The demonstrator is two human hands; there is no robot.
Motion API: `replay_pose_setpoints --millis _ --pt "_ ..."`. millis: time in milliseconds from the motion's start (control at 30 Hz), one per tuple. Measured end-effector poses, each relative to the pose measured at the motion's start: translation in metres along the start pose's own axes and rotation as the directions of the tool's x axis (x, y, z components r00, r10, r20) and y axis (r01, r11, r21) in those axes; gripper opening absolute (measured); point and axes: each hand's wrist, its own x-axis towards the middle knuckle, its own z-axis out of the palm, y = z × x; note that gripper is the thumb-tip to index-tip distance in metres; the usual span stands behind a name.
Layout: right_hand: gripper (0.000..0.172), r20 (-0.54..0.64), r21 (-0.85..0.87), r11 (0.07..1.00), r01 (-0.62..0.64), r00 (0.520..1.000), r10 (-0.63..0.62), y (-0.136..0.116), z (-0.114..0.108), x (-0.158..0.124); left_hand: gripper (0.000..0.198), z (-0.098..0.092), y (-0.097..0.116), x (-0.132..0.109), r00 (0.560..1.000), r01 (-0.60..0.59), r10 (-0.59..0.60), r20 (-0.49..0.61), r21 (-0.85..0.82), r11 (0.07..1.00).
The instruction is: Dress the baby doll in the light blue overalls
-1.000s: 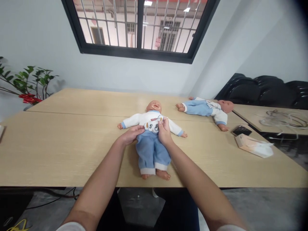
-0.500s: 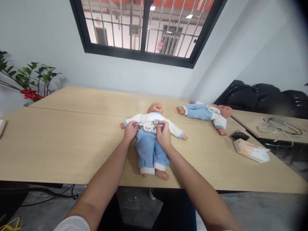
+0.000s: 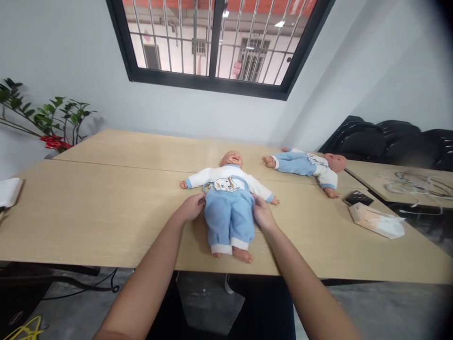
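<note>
A baby doll (image 3: 231,159) lies on its back near the front edge of the table, its head pointing away from me. It wears a white top with blue cuffs and light blue trousers (image 3: 226,215) with white hems. A printed animal-face bib (image 3: 226,184) with blue straps lies over its belly. My left hand (image 3: 194,207) is closed at the left side of the trousers' waist, pinching the cloth. At the opposite side, my right hand (image 3: 262,211) grips the waist with its fingers partly hidden behind the cloth.
A second, similarly dressed doll (image 3: 297,163) lies at the back right. Near the right edge are a black phone-like object (image 3: 358,198) and a tissue pack (image 3: 377,221). Cables (image 3: 424,184) lie on the neighbouring table. A potted plant (image 3: 53,118) stands at the left, a white object (image 3: 10,192) below it.
Both hands have let go of the bib's upper part and moved down and outward to the sides of the trousers' waist. The view has shifted slightly left.
</note>
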Motion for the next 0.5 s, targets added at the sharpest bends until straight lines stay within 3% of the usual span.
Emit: replay_pose_setpoints --millis 67,133,300,400,500 --pt "0.033 0.067 0.000 1.000 -0.004 0.998 0.004 -0.002 -0.001 -0.007 0.023 0.014 0.000 0.002 0.999 0.010 -0.012 -0.035 -0.047 0.999" --pt "0.033 0.091 0.075 0.996 -0.047 0.995 0.040 -0.006 0.001 -0.012 0.029 0.031 0.001 0.005 0.994 0.031 -0.051 -0.096 -0.195 0.980" --pt "0.034 0.132 0.465 0.872 -0.154 0.986 0.103 -0.010 0.006 -0.018 0.043 0.062 0.004 0.002 0.919 0.077 -0.259 -0.299 -0.507 0.859" --pt "0.033 0.123 0.564 0.806 -0.177 0.984 0.129 -0.008 0.007 -0.019 0.051 0.071 0.007 -0.002 0.899 0.055 -0.295 -0.323 -0.585 0.809" --pt "0.031 0.098 0.599 0.779 -0.184 0.983 0.156 -0.008 0.014 -0.022 0.057 0.070 0.012 -0.005 0.916 0.059 -0.272 -0.294 -0.573 0.818"
